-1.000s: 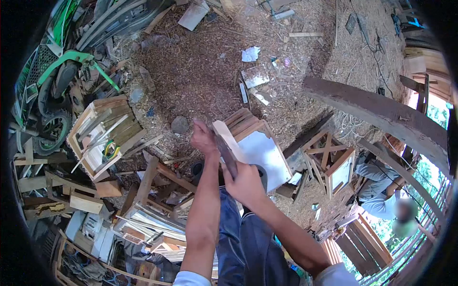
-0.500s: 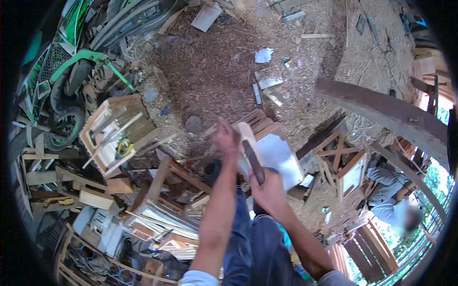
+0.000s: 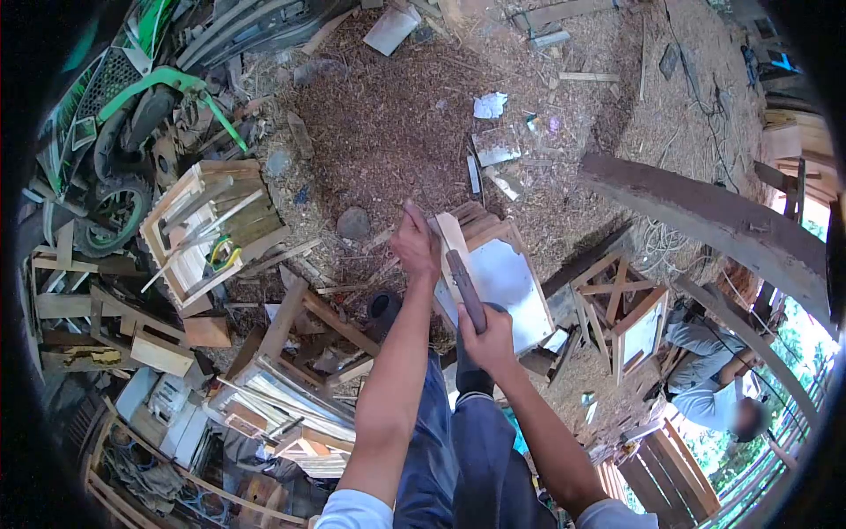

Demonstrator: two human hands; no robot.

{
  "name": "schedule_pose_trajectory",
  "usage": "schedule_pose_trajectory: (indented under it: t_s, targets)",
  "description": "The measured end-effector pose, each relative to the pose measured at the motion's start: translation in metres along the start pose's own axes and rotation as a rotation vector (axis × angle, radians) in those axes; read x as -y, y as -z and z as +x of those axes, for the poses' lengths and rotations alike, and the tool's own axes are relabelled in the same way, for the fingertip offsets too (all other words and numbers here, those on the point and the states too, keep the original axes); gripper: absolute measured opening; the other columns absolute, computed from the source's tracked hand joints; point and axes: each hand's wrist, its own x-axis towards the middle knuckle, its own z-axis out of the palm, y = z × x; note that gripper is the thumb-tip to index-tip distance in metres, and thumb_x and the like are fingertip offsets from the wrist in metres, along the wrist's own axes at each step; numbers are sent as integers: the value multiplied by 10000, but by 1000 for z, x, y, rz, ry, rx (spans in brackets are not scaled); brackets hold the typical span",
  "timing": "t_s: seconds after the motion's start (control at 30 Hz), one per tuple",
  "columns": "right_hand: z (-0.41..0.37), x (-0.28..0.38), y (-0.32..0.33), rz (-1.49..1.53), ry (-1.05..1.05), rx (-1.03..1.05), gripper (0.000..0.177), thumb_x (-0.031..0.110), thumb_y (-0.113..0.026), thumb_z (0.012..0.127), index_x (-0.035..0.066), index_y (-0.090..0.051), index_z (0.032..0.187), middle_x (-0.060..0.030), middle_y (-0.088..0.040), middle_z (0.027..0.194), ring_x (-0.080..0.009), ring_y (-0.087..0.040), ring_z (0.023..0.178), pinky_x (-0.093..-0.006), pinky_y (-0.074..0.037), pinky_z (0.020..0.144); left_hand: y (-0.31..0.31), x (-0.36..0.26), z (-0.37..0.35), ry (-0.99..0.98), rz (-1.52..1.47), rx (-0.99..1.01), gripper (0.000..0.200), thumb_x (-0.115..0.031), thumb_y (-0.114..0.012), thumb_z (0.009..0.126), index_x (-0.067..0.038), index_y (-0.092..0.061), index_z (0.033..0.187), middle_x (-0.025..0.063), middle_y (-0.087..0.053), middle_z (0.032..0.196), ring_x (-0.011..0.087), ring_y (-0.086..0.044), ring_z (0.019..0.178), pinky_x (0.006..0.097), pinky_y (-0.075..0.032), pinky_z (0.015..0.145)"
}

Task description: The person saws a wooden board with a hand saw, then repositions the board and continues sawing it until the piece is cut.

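Note:
My right hand (image 3: 489, 339) is wrapped round the lower end of a long dark brown tool (image 3: 465, 289). The tool lies along a pale wooden piece (image 3: 451, 234) held above my knees; its exact kind does not show. At the upper left edge of that piece is my left hand (image 3: 414, 245), its fingers closed on the wood and partly hidden, one digit pointing up. Just beyond, a wooden box-like frame with a white top panel (image 3: 507, 282) stands on the ground, partly covered by the pale piece and my right hand.
An open wooden box (image 3: 278, 236) with sticks and a yellow-green tool is at left, near a green motorbike (image 3: 132, 97). Wooden frames (image 3: 621, 309) stand at right, below a thick beam (image 3: 705, 207). A person (image 3: 714, 370) sits far right. Shavings cover the ground.
The pale wooden piece and dark tool have turned slightly, and my left hand sits a little higher and more to the left. The whole view has shifted slightly.

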Motion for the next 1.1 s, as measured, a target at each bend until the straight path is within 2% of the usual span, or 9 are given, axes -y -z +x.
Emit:
schedule_pose_trajectory:
  t_s: [0.17,0.3,0.5,0.6,0.67,0.83,0.93,1.0,1.1]
  targets:
    - [-1,11,5,-45,-1,15,326,250,-598,844,-49,-586,717,-262,-549,585,-431,-587,583,-456,-460,552,10,2,-7,23,-192,72,504,-364,-394,985,25,-504,683,138,-456,541,217,-382,531,406,-358,543]
    - [8,39,-2,-86,9,59,366,278,-586,850,-64,-578,717,-281,-553,607,-462,-582,624,-468,-467,581,17,0,-3,-20,-404,-100,464,-354,-422,980,40,-505,750,143,-426,545,191,-343,551,400,-351,541]
    - [14,32,-6,-31,-4,83,405,296,-577,863,-77,-573,705,-291,-555,613,-472,-580,633,-479,-474,594,0,15,16,82,-404,-84,499,-344,-440,975,42,-471,659,142,-399,514,191,-304,532,398,-306,507]
    - [12,48,3,-134,-76,165,330,270,-572,872,-58,-604,845,-284,-579,657,-464,-591,638,-474,-485,582,-6,14,18,69,-301,-160,513,-339,-448,971,41,-473,627,127,-395,480,176,-284,501,409,-287,480]
    - [-26,58,15,-101,91,35,289,260,-597,877,-19,-612,803,-172,-551,533,-278,-596,480,-381,-448,479,-4,11,16,58,-249,-205,510,-340,-452,969,38,-489,628,118,-405,470,159,-285,489,405,-278,465]
    - [-70,71,47,-28,-77,35,294,268,-594,876,-24,-621,866,-212,-576,599,-348,-615,541,-402,-462,526,3,12,20,56,-387,-13,504,-339,-440,973,30,-532,642,118,-472,485,137,-336,469,374,-301,459]
    - [20,58,4,-96,48,37,311,268,-599,863,-34,-617,790,-216,-549,554,-385,-595,532,-418,-460,524,5,9,19,50,-347,-4,504,-343,-430,976,32,-529,654,103,-453,479,146,-328,473,386,-309,469]
    - [32,71,6,-149,-109,151,339,272,-592,861,-42,-602,734,-234,-546,561,-412,-587,550,-439,-463,540,-3,17,22,34,-299,-2,510,-364,-428,973,31,-542,671,122,-445,487,169,-334,489,400,-328,489]
    - [15,64,12,-52,-53,36,426,301,-561,874,-69,-594,665,-295,-551,598,-469,-582,608,-505,-488,569,-3,22,27,37,-225,54,510,-376,-427,970,33,-560,695,154,-458,498,195,-346,488,414,-340,498]
